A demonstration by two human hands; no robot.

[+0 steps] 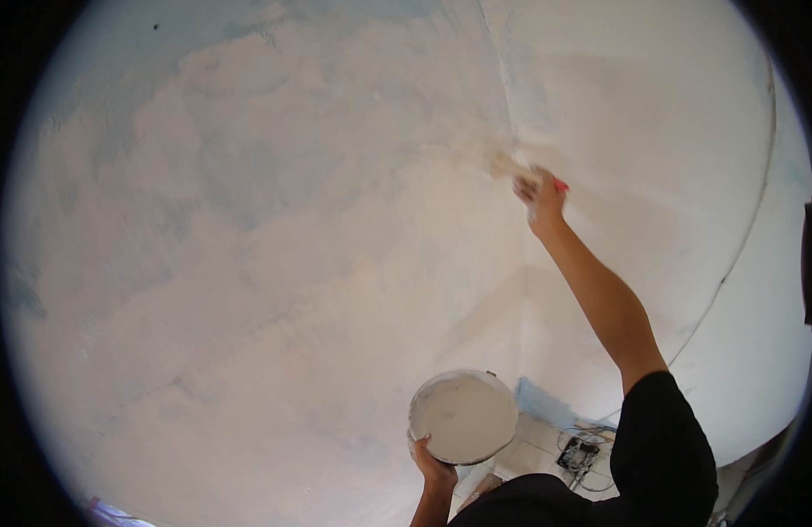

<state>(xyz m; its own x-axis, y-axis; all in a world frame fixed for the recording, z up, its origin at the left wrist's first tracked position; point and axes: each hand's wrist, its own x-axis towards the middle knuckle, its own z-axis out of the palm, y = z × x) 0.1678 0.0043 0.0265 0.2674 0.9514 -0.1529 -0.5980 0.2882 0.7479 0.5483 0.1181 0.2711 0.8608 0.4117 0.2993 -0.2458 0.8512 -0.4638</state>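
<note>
My right hand [539,198] is raised to the wall corner, closed around a paintbrush [508,167] with pale bristles and a red handle end. The bristles are at the painted wall [335,220], close to the corner line, and look smeared by motion. Low in front of me, my left hand [434,463] grips a round paint bucket [465,417] at its near left side, thumb over the rim. Off-white paint fills the bucket's mouth; its depth cannot be seen. Pale, streaky paint covers much of the wall, with light blue showing through at the upper left.
A cable [744,241] runs down the right-hand wall. On the tiled floor below stands a dark box-like object [579,457] among loose wires. A blue patch [546,406] shows low at the corner. Something dark [811,263] juts in at the right edge.
</note>
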